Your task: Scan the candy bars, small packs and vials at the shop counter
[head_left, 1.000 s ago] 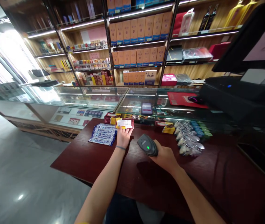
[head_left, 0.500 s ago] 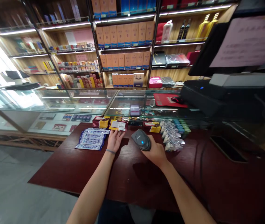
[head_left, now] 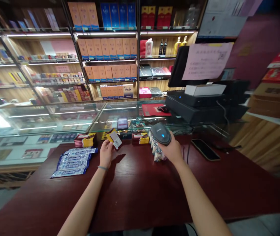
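My left hand (head_left: 106, 152) pinches a small yellow and dark red packet (head_left: 114, 139) by its lower left edge, tilted, with its white barcode label facing me. In my right hand (head_left: 173, 151) is a dark grey barcode scanner (head_left: 161, 133) with a lit blue light, raised over a group of small clear-wrapped items (head_left: 157, 154) and partly hiding them. Similar packets form a stack (head_left: 84, 140) to the left and another stack (head_left: 140, 138) between my hands. Several blue and white long sachets (head_left: 74, 161) lie flat left of my left hand.
A dark red-brown table (head_left: 130, 190) carries these things, and a black phone (head_left: 205, 149) lies at its right. Behind it runs a glass display counter (head_left: 80, 114) with a red mat (head_left: 154, 110), a mouse (head_left: 163, 109) and a monitor (head_left: 179, 67). Cardboard boxes (head_left: 272, 98) stand far right.
The packet has turned from level to tilted in my left hand. My right hand has shifted the scanner rightward, over the clear-wrapped items. The view has swung to the right.
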A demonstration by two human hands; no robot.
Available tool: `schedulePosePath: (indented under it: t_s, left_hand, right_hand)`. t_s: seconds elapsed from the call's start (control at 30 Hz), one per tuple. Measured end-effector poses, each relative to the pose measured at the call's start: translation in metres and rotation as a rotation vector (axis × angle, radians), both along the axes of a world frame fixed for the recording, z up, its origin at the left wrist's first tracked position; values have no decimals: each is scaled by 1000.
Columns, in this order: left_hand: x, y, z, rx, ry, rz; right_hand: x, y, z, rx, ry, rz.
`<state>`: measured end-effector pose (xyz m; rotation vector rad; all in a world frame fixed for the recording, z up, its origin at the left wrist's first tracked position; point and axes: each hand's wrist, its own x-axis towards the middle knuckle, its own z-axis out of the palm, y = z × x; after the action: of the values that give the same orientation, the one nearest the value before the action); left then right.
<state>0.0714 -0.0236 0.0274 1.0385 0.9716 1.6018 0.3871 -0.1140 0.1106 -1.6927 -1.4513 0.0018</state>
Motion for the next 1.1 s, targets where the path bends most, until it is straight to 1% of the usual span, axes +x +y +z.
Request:
schedulePosePath:
  t_s: [0.07,0.13,0.2,0.27,0.33,0.4,0.5,0.6,0.77,0.93,1.1]
  left_hand:
    - [13,6,7,78,235,59]
    - [29,12,13,182,519,100]
    - [46,17,16,292,810,90]
    - [64,22,17,401,1060,27]
    - [81,27,15,480,1256,-40]
    - [96,30,12,525,1420,-79]
    - [113,33,9,566,1597,-100]
    - [122,36,8,583,1678,-93]
    - [134,45,8,610,1704,-97]
    - [140,51,3,635,1674,-100]
    - [132,50,0,673,1577,-115]
  right_hand:
    - [12,-2,2,-8,44,-26]
    - [22,-4,1,9,89,-20]
    - [31,-5,-1,23,116,-5]
    - [38,-6,-4,31,117,-11]
    - [44,-7,-7,37,97,-33]
    - [49,-8,-10,47,75,-47]
    - [55,-10,-13,55,59,-43]
    - [60,-13,-15,48,58,-37]
    - [64,-14,-16,46,60,-35]
    - [64,-13,-18,36,76,-12]
    - [57,-13,-10,7,43,-21]
